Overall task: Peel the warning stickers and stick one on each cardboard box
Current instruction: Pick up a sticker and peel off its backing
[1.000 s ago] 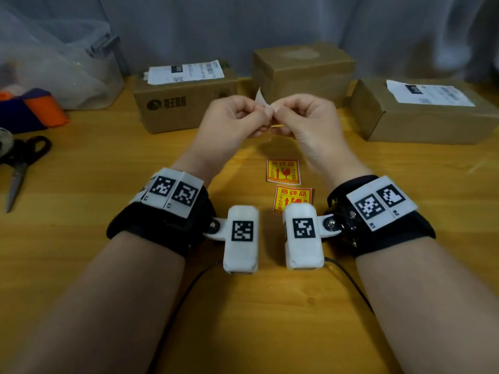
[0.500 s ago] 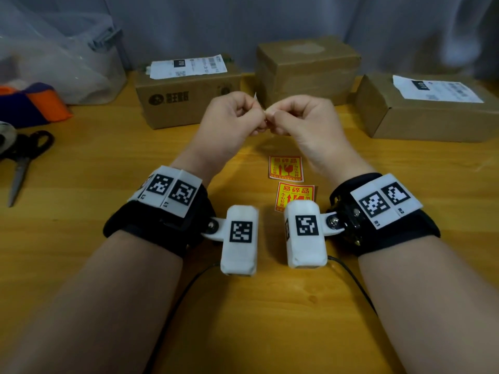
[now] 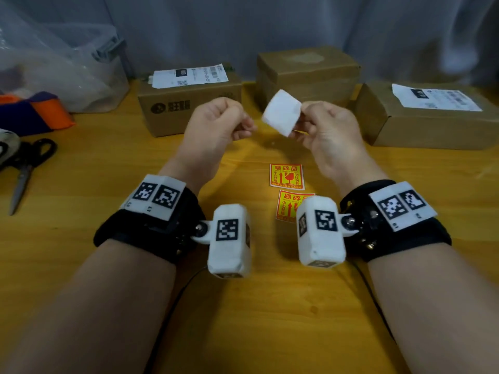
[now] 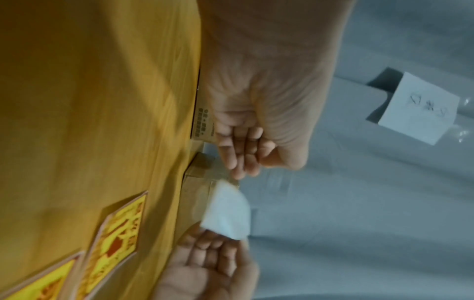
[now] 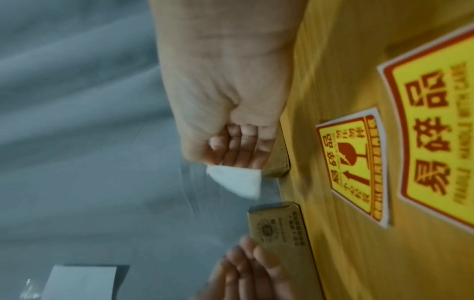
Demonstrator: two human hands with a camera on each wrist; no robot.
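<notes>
My right hand (image 3: 306,122) pinches a small white square of sticker paper (image 3: 282,116) by one edge, held up above the table with its white side toward me. A yellow sliver shows under those fingers. The same paper (image 4: 228,213) shows in the left wrist view and again (image 5: 238,182) in the right wrist view. My left hand (image 3: 244,128) hovers just left of the paper with its fingers curled, not touching it and holding nothing I can see. Two red-and-yellow warning stickers (image 3: 286,176) (image 3: 289,206) lie on the table. Three cardboard boxes stand behind: left (image 3: 189,109), middle (image 3: 307,74), right (image 3: 432,122).
Scissors (image 3: 24,168) lie at the table's left edge. A clear plastic bin (image 3: 62,76) and an orange-and-blue cloth (image 3: 35,114) sit at the back left. Shipping labels cover the tops of the left and right boxes. Grey curtain hangs behind.
Both hands pinched the sticker together before. Now they have drawn apart; the white paper stays in my right hand and is turned flat toward me, and my left hand has let go.
</notes>
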